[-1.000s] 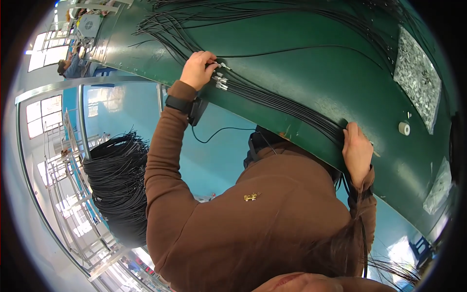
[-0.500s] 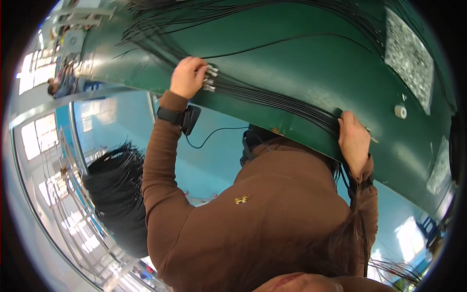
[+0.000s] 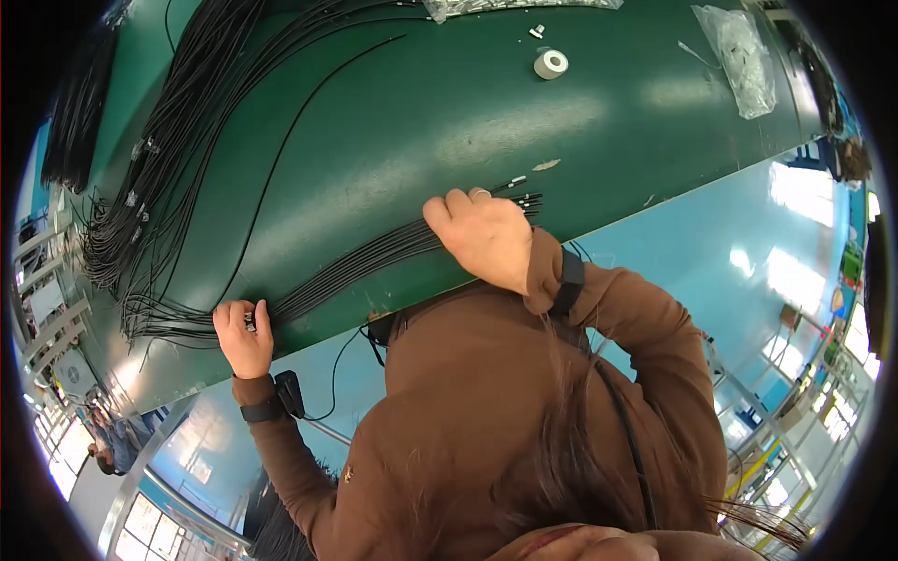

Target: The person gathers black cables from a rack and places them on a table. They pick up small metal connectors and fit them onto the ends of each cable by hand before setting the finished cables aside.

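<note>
A bundle of thin black cables [image 3: 360, 266] lies along the near edge of the green table [image 3: 402, 140], stretched between my two hands. My left hand [image 3: 245, 344] is closed round the bundle's left part, with small metal connectors showing between the fingers. Beyond it the cables trail off to the left in loose loops. My right hand [image 3: 484, 236] wraps over the bundle's right part, palm down. Several cable ends [image 3: 528, 200] with pale tips stick out past it, one a little apart from the others. The fingers' undersides are hidden.
A large heap of black cables [image 3: 201, 84] covers the table's far left, with one loose cable [image 3: 281, 154] curving beside it. A white roll [image 3: 551, 64], a bag of small parts [image 3: 524, 6] and a transparent plastic bag [image 3: 744, 70] lie farther back.
The view has swung to the right. My right hand has shifted its hold, and cable ends now show beyond it. My left hand stays at the connectors, its fingers now closed round them.
</note>
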A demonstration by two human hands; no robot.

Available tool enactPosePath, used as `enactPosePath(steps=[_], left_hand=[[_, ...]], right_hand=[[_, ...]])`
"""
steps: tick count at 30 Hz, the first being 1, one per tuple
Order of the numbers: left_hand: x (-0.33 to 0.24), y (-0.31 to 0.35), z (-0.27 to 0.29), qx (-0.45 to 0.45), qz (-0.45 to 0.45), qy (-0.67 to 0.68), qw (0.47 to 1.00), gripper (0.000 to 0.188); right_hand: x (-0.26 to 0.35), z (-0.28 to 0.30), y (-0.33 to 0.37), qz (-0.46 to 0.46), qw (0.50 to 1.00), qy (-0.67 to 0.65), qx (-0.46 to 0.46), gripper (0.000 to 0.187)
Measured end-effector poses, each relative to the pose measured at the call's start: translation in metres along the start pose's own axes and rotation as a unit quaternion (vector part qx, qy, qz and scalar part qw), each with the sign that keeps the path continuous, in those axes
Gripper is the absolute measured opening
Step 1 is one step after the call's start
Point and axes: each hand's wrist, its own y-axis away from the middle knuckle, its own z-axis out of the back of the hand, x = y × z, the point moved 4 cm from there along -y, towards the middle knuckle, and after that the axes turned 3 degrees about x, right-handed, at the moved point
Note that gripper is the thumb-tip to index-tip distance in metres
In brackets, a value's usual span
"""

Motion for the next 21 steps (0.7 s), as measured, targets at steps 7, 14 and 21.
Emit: enactPosePath(steps=[7,14,21], left_hand=[[-0.042,-0.069,0.017,0.02,-0.024,0.055,0.998,0.011],[-0.081,-0.217,-0.058,-0.134,-0.116,-0.013,0.984,0.028],[-0.159,-0.184,-0.066,0.027,-0.183,0.062,0.981,0.015]], right_hand=[[-0.089,0.052,-0.02,-0.26,0.783,-0.564,-0.037,0.015],[-0.104,0.045,-0.02,-0.257,0.615,-0.746,0.016,0.02],[-0.123,0.04,-0.034,-0.266,0.619,-0.738,-0.041,0.019]])
